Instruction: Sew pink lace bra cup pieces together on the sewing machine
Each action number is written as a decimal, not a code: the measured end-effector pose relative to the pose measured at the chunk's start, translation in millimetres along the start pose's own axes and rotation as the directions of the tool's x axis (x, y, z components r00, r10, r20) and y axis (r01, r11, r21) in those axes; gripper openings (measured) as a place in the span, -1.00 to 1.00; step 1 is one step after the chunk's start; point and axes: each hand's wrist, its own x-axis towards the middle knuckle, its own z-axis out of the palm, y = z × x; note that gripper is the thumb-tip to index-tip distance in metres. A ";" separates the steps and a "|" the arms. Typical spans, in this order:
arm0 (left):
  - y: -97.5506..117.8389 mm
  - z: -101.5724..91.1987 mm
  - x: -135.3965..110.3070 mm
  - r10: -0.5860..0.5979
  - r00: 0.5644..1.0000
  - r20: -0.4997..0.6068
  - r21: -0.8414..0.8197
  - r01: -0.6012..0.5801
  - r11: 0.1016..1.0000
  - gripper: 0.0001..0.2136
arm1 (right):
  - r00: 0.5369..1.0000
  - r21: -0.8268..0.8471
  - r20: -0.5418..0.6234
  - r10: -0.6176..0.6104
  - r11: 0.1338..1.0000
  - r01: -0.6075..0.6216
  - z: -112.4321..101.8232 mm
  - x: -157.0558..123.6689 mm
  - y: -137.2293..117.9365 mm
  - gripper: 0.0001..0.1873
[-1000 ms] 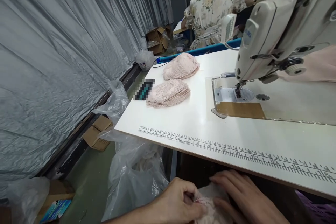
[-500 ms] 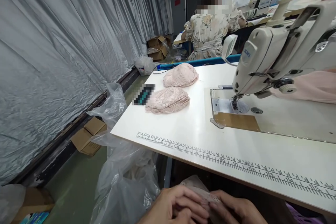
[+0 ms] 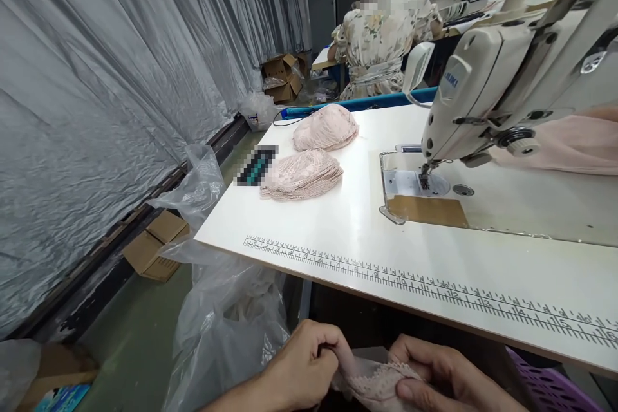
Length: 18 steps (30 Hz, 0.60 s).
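My left hand (image 3: 302,370) and my right hand (image 3: 441,376) are low in front of the table edge, both pinched shut on a pale pink lace piece (image 3: 374,380) stretched between them. On the white sewing table (image 3: 367,232) lie two stacks of pink lace pieces: a near stack (image 3: 302,175) and a far stack (image 3: 326,127). A cream sewing machine (image 3: 502,77) stands at the right, with its needle (image 3: 425,177) over the metal plate.
A ruler scale (image 3: 410,280) runs along the table's front edge. A clear plastic bag (image 3: 226,322) hangs at the table's left corner. Cardboard boxes (image 3: 154,244) lie on the floor by the plastic-sheeted wall. A person in a floral dress (image 3: 379,42) sits at the back. Pink fabric (image 3: 564,145) lies behind the machine.
My hands have drawn apart and spread the lace piece between them. The view has shifted slightly to the right and down.
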 end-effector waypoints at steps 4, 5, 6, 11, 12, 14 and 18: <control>10.4 -5.8 -4.3 0.030 0.994 0.103 -0.065 -0.024 0.998 -0.73 | 0.999 0.020 0.033 0.001 1.000 -0.001 -1.1 0.8 2.8 -0.52; 10.9 -5.7 -3.9 0.025 0.990 0.138 -0.047 -0.019 0.999 -0.66 | 0.999 0.018 0.034 0.001 1.000 -0.001 -1.7 0.7 4.2 -0.53; 10.3 -4.8 -2.7 0.017 0.986 0.165 -0.020 -0.014 1.000 -0.62 | 0.999 0.019 0.033 0.001 1.000 -0.001 -2.5 0.3 5.2 -0.53; 1.1 3.2 7.1 0.111 0.982 0.153 -0.068 -0.102 0.992 -0.77 | 1.000 -0.009 0.018 -0.003 1.000 0.003 -6.0 -3.5 4.2 -0.52; 0.3 3.9 8.0 0.120 0.980 0.160 -0.108 -0.103 0.989 -0.77 | 1.000 -0.016 0.014 -0.007 1.000 0.007 -6.6 -4.1 4.3 -0.53; 0.3 3.7 8.0 0.090 0.978 0.186 -0.163 -0.059 0.985 -0.74 | 1.000 -0.023 0.014 -0.012 1.000 0.013 -7.6 -5.0 6.4 -0.54; 3.7 2.2 5.2 -0.003 0.978 0.206 -0.188 0.043 0.981 -0.75 | 1.000 -0.073 -0.011 -0.015 0.997 0.014 -8.2 -5.8 13.3 -0.57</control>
